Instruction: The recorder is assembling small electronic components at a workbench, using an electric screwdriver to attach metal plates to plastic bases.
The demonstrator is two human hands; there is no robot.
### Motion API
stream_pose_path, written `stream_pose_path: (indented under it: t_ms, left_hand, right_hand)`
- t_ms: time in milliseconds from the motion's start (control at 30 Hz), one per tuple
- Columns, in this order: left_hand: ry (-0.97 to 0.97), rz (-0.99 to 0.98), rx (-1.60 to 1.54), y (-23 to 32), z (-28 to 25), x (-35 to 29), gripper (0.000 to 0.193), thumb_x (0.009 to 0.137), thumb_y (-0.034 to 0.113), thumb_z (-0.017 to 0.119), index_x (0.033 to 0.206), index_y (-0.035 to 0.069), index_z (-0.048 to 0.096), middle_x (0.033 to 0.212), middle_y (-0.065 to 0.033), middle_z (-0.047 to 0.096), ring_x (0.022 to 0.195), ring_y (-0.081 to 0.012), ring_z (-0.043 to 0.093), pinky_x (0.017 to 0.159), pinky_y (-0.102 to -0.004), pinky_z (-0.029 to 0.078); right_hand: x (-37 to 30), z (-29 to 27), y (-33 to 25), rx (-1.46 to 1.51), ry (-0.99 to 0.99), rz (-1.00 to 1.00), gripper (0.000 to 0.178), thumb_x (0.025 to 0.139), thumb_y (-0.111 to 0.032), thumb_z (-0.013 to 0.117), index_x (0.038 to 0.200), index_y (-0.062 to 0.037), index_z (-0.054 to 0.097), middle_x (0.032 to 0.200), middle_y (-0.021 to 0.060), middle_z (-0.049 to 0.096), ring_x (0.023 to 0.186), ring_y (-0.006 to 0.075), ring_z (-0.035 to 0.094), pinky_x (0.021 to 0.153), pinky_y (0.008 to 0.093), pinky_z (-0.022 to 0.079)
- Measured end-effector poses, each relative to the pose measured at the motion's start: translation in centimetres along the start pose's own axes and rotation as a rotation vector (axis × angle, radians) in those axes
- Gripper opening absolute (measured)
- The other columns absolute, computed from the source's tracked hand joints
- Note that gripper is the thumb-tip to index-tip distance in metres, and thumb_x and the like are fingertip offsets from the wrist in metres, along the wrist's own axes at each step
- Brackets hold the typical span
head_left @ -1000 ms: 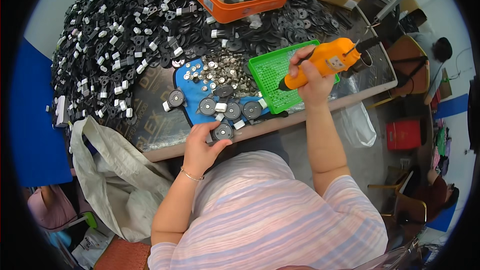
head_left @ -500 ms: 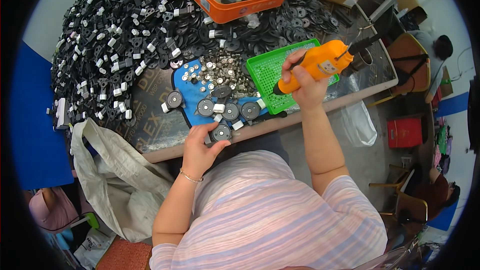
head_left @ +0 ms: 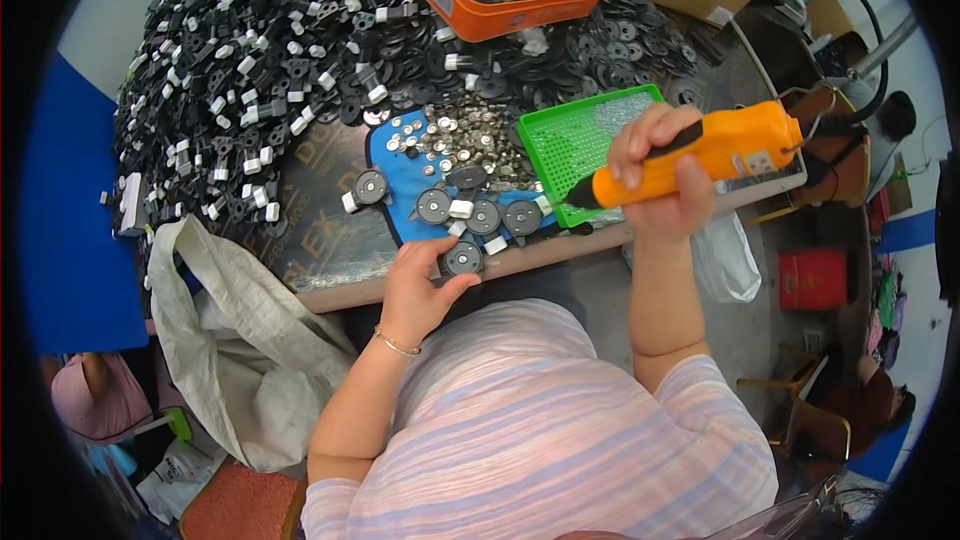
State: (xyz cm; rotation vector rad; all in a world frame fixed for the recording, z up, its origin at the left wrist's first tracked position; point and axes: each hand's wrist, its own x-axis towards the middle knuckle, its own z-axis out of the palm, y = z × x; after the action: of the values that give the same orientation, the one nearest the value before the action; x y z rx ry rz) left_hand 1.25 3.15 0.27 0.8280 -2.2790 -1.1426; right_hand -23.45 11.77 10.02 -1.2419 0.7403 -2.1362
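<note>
The left hand (head_left: 418, 285) pinches one round, smooth, black wheel (head_left: 463, 259) at the near edge of the shiny counter (head_left: 330, 165). The right hand (head_left: 672, 208) is wrapped around one orange plastic drill (head_left: 745, 148), its pointed black tip above one green tray (head_left: 561, 148) full of little holes. Four more round wheels (head_left: 483, 217) lie face up nearby, on or beside one blue cloth (head_left: 400, 208), with many small shiny metal bits (head_left: 472, 137).
</note>
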Motion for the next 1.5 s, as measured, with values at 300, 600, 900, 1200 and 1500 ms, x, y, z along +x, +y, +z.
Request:
stream_pose_path:
  t_ms: [300,600,900,1200,1500]
  left_hand:
    - [0.011,0.073,-0.003,0.0,-0.1,0.2,0.048,0.063,0.022,0.082,0.102,0.001,0.062,0.087,-0.0124,0.062,0.081,-0.0303,0.056,0.073,-0.0366,0.046]
    - [0.006,0.088,0.006,-0.5,0.1,0.0,0.046,0.064,0.019,0.081,0.102,0.001,0.062,0.088,-0.0137,0.062,0.083,-0.0314,0.057,0.073,-0.0371,0.047]
    - [0.0,0.07,0.007,-0.1,0.0,0.0,0.046,0.063,0.017,0.081,0.102,0.002,0.062,0.086,-0.0117,0.061,0.08,-0.0296,0.054,0.069,-0.0368,0.046]
    - [0.001,0.026,0.0,0.1,0.1,-0.1,0.048,0.065,0.021,0.081,0.104,0.0,0.062,0.094,-0.0136,0.064,0.088,-0.0315,0.056,0.076,-0.0372,0.047]
    - [0.002,0.004,0.003,0.2,0.1,0.0,0.05,0.065,0.024,0.081,0.104,-0.001,0.062,0.097,-0.014,0.064,0.092,-0.0304,0.056,0.08,-0.0362,0.047]
  right_hand:
    - [-2.2,6.3,4.1,0.061,-0.204,0.243,0.031,0.079,-0.021,0.073,0.091,0.0018,0.056,0.084,0.0138,0.057,0.061,0.0132,0.055,0.056,0.0234,0.048]
    - [-2.2,6.5,5.0,0.046,-0.388,0.37,0.028,0.073,-0.005,0.073,0.093,-0.0033,0.053,0.082,0.0058,0.059,0.071,0.012,0.057,0.065,0.0263,0.047]
    - [-1.8,6.1,5.3,0.047,-0.42,0.314,0.032,0.077,-0.026,0.074,0.091,-0.0014,0.06,0.088,0.0121,0.059,0.07,0.0142,0.057,0.056,0.0236,0.048]
    - [0.5,2.1,0.5,0.061,-0.15,0.06,0.03,0.082,-0.024,0.066,0.096,-0.0008,0.054,0.086,0.0126,0.054,0.064,0.016,0.054,0.056,0.0283,0.044]
    - [-2.4,-2.8,1.9,-0.199,0.209,0.067,0.022,0.079,-0.005,0.064,0.096,0.0031,0.054,0.088,0.0151,0.056,0.064,0.0191,0.055,0.059,0.0281,0.046]
